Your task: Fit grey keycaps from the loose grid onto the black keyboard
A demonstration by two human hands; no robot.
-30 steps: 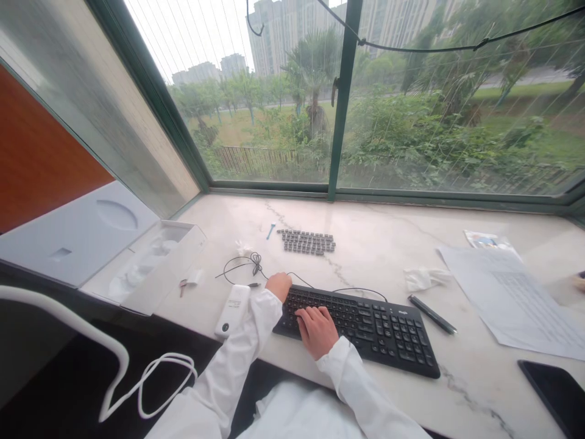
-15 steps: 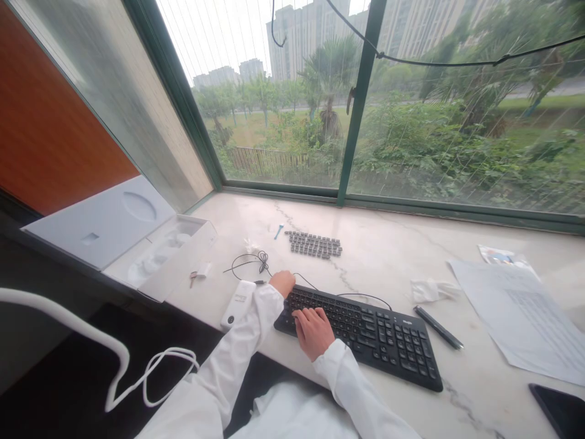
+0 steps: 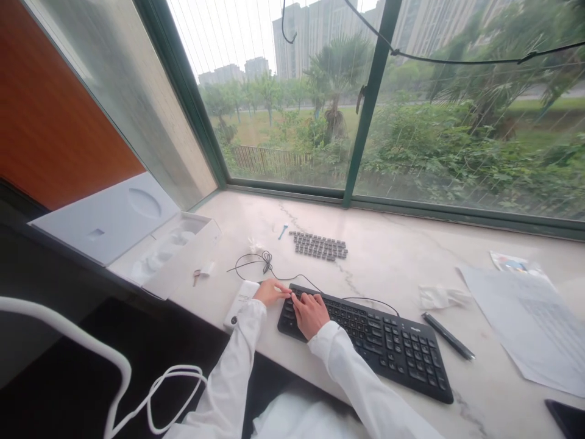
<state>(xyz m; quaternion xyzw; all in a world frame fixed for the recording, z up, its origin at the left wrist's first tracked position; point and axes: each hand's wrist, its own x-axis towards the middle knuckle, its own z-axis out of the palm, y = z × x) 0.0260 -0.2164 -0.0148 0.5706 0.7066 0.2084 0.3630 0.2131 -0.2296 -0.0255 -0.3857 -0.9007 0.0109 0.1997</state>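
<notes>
A black keyboard (image 3: 365, 335) lies aslant on the marble-patterned top. At its upper left corner, the fingertips of my left hand (image 3: 271, 292) are pinched together, and anything between them is too small to make out. My right hand (image 3: 311, 313) rests over the keyboard's left part with curled fingers, its fingertips meeting those of the left; what they hold, if anything, is hidden. Behind the keyboard, loose dark keycaps (image 3: 320, 246) lie in rows. A small blue tool (image 3: 283, 231) is beside them.
Left of the keyboard lie a white device (image 3: 239, 303), a coiled black cable (image 3: 267, 261) and an open white box (image 3: 183, 247). To the right are a black pen (image 3: 448, 336), a crumpled clear wrapper (image 3: 443, 297), paper sheets (image 3: 516, 317) and a dark phone (image 3: 567, 421).
My left hand has drawn back left from over the keyboard's corner, its fingertips now visible and pinched. My right hand's fingertips have moved up to meet them. The view has shifted slightly.
</notes>
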